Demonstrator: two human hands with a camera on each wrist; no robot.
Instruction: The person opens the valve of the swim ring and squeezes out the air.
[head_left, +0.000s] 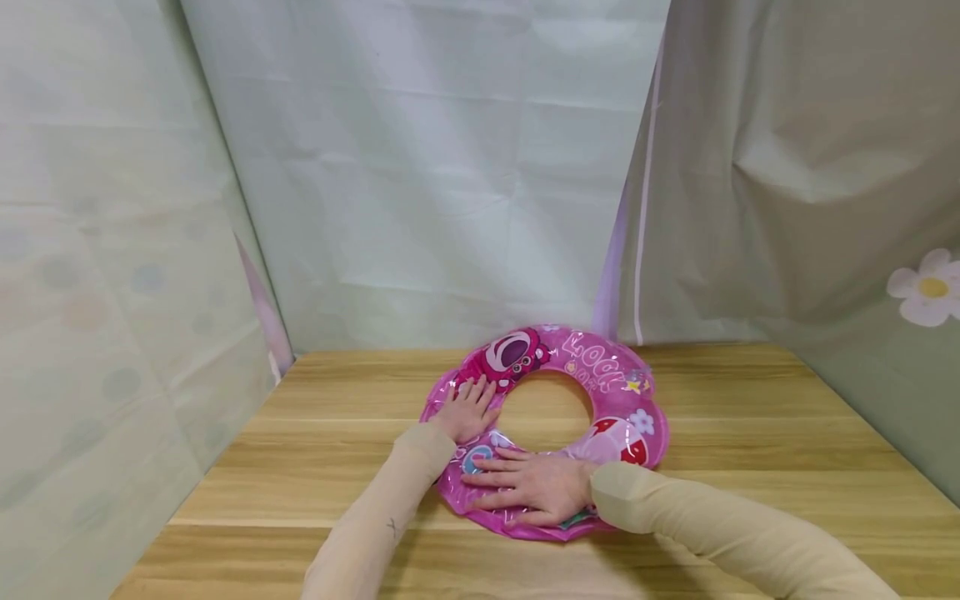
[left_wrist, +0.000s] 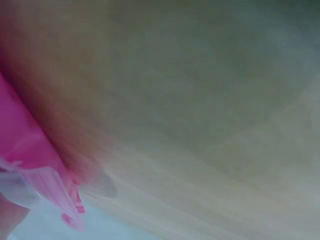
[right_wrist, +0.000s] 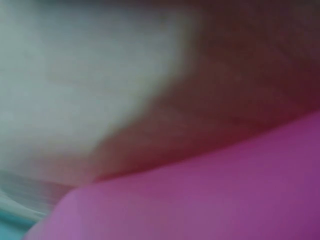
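Note:
A pink inflatable swim ring [head_left: 607, 367], printed with a cartoon bear, letters and flowers, lies flat on the wooden table. On the ring's left side rests my left hand [head_left: 467, 412], its fingers spread over the printed surface. My right hand [head_left: 543, 486] lies palm down across the near part, with straight fingers pointing left. Close up in the left wrist view, the ring's pink edge [left_wrist: 30, 140] shows at the left. A blurred pink stretch of the ring [right_wrist: 210, 200] fills the lower part of the right wrist view. Both palms' undersides are hidden.
The wooden table [head_left: 300, 467] spreads around the ring on all sides. Pale hanging curtains [head_left: 435, 167] enclose its back, left and right, and a flower print [head_left: 932, 287] shows on the right one. The ring's far side lies near the table's back edge.

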